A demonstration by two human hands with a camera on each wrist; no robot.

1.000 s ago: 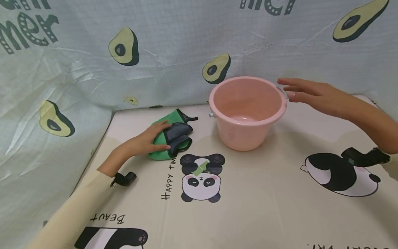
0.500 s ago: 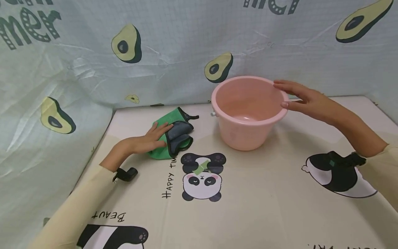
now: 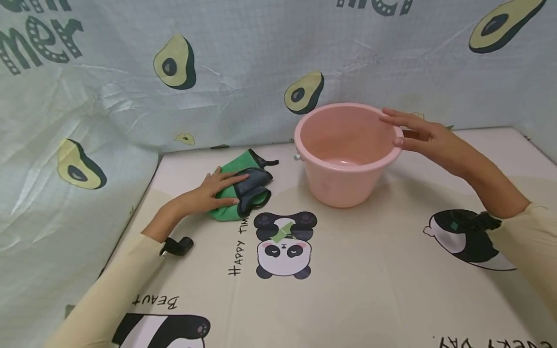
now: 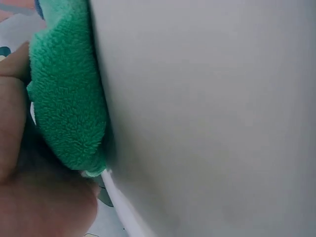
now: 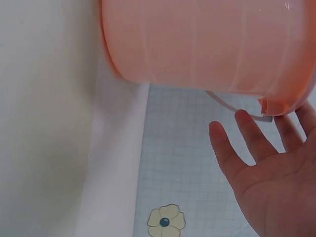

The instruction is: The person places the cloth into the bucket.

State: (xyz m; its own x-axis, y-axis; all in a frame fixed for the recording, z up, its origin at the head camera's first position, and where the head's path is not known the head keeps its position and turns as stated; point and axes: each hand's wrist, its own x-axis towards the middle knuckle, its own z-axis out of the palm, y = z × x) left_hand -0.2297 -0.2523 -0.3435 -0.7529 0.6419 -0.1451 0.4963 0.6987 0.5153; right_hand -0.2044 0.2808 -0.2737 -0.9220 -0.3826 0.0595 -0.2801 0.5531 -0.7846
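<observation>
Green cloth lies unlifted at the pink bucket's eight o'clock, left hand spread on it, right hand spread against the bucket's three-o'clock rim

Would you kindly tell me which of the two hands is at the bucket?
It is the right hand, at the right side of the pink bucket; the left hand instead rests on the green and dark-blue cloth.

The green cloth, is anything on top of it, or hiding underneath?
The left hand rests on top of the green cloth. The cloth lies on the table. I can't tell what's underneath, because the cloth covers that spot.
</observation>
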